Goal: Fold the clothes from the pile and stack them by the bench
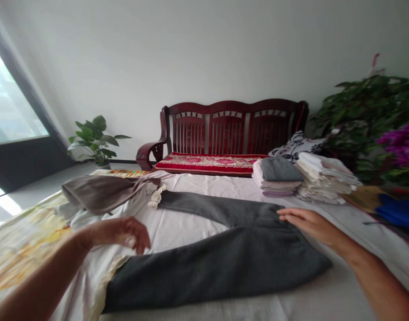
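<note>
A pair of dark grey trousers (204, 263) lies spread flat, its waist to the right and its two legs reaching left. Cream ruffled cuffs finish the leg ends. Over the white sheet beside the near leg's cuff hovers my left hand (124, 234), its fingers loosely bent and holding nothing. My right hand (301, 219) is at the far side of the waist, fingers stretched out with the tips at the cloth; whether they press on it is hard to tell. Both legs lie apart, with white sheet showing between them.
Brownish-grey clothes (100, 191) lie heaped at the left. Folded clothes (278, 178) and a taller pile of pale cloth (325, 178) stand at the back right. Behind are a red wooden bench (224, 133), a potted plant (97, 138) and blue cloth (396, 211).
</note>
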A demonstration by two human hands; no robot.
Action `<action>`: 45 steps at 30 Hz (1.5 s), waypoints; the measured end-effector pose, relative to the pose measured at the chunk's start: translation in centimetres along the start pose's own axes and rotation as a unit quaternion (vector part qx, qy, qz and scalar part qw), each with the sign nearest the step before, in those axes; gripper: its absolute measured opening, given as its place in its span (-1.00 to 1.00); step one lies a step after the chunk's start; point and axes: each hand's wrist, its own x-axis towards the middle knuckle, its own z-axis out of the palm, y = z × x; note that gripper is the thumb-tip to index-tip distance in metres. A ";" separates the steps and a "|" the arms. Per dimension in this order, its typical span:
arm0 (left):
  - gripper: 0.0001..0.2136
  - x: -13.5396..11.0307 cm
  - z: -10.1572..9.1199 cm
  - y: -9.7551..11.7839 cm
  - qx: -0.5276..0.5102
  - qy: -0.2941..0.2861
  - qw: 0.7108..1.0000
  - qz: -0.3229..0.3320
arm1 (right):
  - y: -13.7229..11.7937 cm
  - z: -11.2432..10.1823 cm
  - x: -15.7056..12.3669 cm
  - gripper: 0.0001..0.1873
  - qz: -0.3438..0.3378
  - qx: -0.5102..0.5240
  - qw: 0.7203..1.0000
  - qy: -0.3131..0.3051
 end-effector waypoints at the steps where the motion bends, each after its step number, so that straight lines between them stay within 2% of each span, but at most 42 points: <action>1: -0.53 1.9 0.1 0.1 0.016 0.034 0.999 0.022 | -0.8 1.3 0.9 -0.44 -0.026 -0.033 0.999 0.011; 3: -0.66 5.9 0.4 -0.2 0.091 0.123 0.985 0.077 | -2.0 3.9 2.5 -0.40 -0.070 -0.100 0.992 0.012; 5: -0.73 9.7 0.8 -1.1 0.216 0.203 0.947 0.120 | -2.4 6.1 3.9 -0.37 -0.077 -0.165 0.983 0.006; 7: -0.72 12.5 1.3 -2.3 0.243 0.233 0.933 0.125 | -2.2 7.5 5.0 -0.39 -0.057 -0.236 0.970 0.019; 10: -0.69 14.9 1.9 -4.2 0.294 0.243 0.916 0.122 | -0.9 8.5 5.9 -0.41 -0.004 -0.313 0.949 0.047; 14: -0.73 15.0 2.1 -6.2 0.332 0.243 0.903 0.127 | 0.7 9.0 6.1 -0.39 0.018 -0.339 0.940 0.040; 17: -0.80 14.1 1.8 -6.8 0.347 0.227 0.900 0.135 | 1.1 9.3 6.1 -0.38 0.032 -0.337 0.940 0.047; 19: -0.79 13.4 1.2 -6.8 0.357 0.203 0.904 0.114 | 1.0 9.3 6.2 -0.38 0.052 -0.331 0.941 0.050; 23: -0.82 13.0 -0.2 -5.6 0.347 0.178 0.921 0.016 | 0.2 9.1 6.2 -0.34 0.068 -0.328 0.941 0.052; 26: -0.82 14.3 0.1 -3.2 0.339 0.239 0.909 -0.041 | -0.5 9.1 5.9 -0.29 0.059 -0.333 0.939 0.058; 29: -0.76 17.4 2.3 0.4 0.328 0.285 0.900 -0.021 | -1.0 9.3 5.5 -0.28 0.023 -0.349 0.935 0.065; 31: -0.72 20.2 4.8 2.7 0.306 0.288 0.907 0.034 | -1.1 9.6 5.3 -0.30 0.001 -0.364 0.928 0.074; 34: -0.65 24.3 8.8 5.0 0.269 0.257 0.923 0.098 | -1.1 9.8 5.1 -0.33 -0.015 -0.386 0.919 0.079; 36: -0.57 26.2 11.0 5.5 0.277 0.240 0.924 0.106 | -1.1 9.9 5.1 -0.34 -0.011 -0.394 0.916 0.072; 38: -0.49 27.2 12.3 5.2 0.305 0.226 0.919 0.104 | -1.0 9.8 5.1 -0.34 -0.002 -0.395 0.916 0.063; 40: -0.44 27.2 12.4 4.0 0.337 0.209 0.912 0.106 | -0.8 9.7 5.1 -0.34 0.006 -0.392 0.918 0.057; 42: -0.40 26.3 11.4 2.3 0.361 0.200 0.905 0.102 | -0.6 9.6 5.1 -0.34 0.015 -0.390 0.919 0.057; 45: -0.39 23.8 8.2 -1.2 0.383 0.222 0.895 0.050 | -0.3 9.5 5.2 -0.33 0.033 -0.393 0.917 0.063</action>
